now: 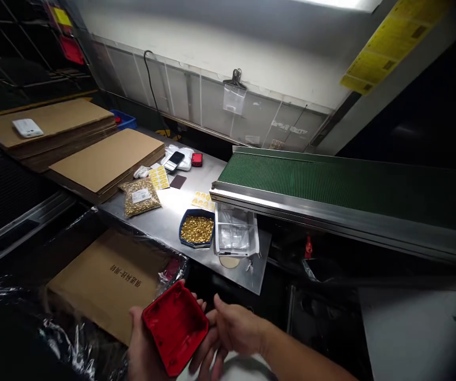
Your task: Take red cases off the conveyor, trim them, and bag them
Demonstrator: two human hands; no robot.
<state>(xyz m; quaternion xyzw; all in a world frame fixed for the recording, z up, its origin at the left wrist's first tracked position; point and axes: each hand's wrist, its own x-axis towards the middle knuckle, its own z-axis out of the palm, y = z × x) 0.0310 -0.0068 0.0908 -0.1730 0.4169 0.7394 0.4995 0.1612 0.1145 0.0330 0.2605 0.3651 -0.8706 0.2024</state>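
Plainly, the left hand (144,346) gripped the red shell (177,329) at the frame's bottom centre, while the right hand (238,329) lay loosely spread by its right edge; a slackened left grip might have dropped it toward the printed cardboard (96,280), lower left.

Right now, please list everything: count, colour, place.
Table: one, silver, centre
Hollow casing: one, red, foreground
Tray of golden pieces: one, blue, table
Bag of golden pieces: one, clear, table
Sticker sheets: two, yellow, table
Conveyor belt: one, green, right
Bin: one, white, by conveyor
Cardboard stacks: two, brown, left
Device: one, white, on stack
Printed cardboard: one, brown, foreground
Crate: one, blue, behind stacks
Bulldog clip: one, black, background
Left hand: one, holding casing
Right hand: one, beside casing
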